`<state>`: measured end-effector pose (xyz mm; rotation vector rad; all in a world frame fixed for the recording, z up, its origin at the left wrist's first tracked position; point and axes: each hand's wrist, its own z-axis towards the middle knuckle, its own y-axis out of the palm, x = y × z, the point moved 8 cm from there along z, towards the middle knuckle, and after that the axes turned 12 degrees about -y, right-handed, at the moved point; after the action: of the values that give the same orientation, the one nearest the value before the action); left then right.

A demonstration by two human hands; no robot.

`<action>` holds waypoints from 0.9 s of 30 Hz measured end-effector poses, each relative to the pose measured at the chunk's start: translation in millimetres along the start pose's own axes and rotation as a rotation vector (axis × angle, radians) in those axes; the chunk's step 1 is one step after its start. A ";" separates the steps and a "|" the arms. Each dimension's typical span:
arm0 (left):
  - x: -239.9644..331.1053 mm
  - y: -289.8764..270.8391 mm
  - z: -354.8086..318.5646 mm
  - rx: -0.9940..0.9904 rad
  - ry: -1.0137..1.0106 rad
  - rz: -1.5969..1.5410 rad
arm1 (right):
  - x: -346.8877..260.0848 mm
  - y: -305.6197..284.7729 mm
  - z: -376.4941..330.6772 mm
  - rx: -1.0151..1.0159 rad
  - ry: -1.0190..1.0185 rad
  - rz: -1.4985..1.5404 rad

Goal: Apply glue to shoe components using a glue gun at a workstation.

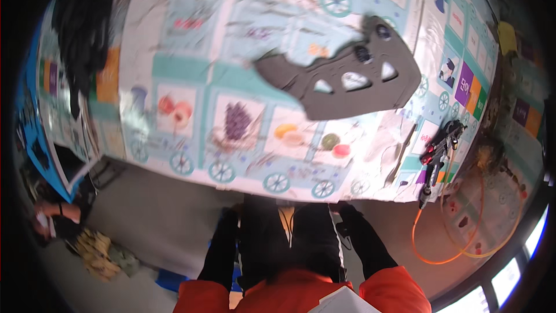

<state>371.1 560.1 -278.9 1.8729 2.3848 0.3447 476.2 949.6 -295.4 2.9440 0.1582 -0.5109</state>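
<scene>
A dark grey moulded part (370,97) lies on the table, curved at its left end and pierced by several openings. Two black round pieces sit along its upper edge. Both my arms hang in black sleeves below the table's near edge, apart from that part. My left hand (233,211) is dark and close to the edge, its fingers hidden. On the other side, my right hand (343,208) is also at the edge, too dark to show its fingers. Nothing can be made out in either hand.
A patterned sheet covers the table (174,165). At its right lie a black-and-red air tool (434,159) with an orange hose (416,237) and a thin dark tool (402,153). Black cloth (87,23) lies at the left. Beyond stands a blue frame (37,145).
</scene>
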 end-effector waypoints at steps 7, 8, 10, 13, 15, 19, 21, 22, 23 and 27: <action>-9.6 -77.0 16.9 0.068 -0.035 0.084 | 34.3 55.2 100.8 -0.002 -0.081 0.019; -20.6 -87.7 16.5 0.093 -0.057 0.062 | 32.1 67.6 124.8 -0.036 -0.100 0.001; -38.4 -120.4 15.8 0.174 -0.090 0.012 | 4.1 87.9 189.7 -0.102 -0.170 -0.049; -56.5 -179.3 14.1 0.334 -0.130 -0.076 | -70.4 106.7 290.3 -0.203 -0.314 -0.146; -64.0 -195.0 9.9 0.380 -0.130 -0.098 | -83.7 114.9 317.5 -0.218 -0.359 -0.188; -89.1 -179.5 -6.9 0.376 -0.148 -0.135 | -70.3 139.7 303.4 -0.249 -0.360 -0.239; -86.6 -168.8 -12.7 0.352 -0.128 -0.139 | -58.4 133.7 282.9 -0.230 -0.342 -0.266; -84.3 -164.5 -17.6 0.346 -0.119 -0.144 | -56.6 128.3 272.9 -0.223 -0.338 -0.282; -82.6 -160.1 -24.2 0.342 -0.112 -0.151 | -56.1 124.4 262.8 -0.220 -0.337 -0.299; -69.8 -177.2 -53.0 0.394 -0.082 -0.186 | -106.4 102.8 253.6 -0.213 -0.398 -0.381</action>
<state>209.4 446.7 -273.2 1.7325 2.6917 -0.2306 307.0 798.6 -481.9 2.5464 0.6819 -1.0436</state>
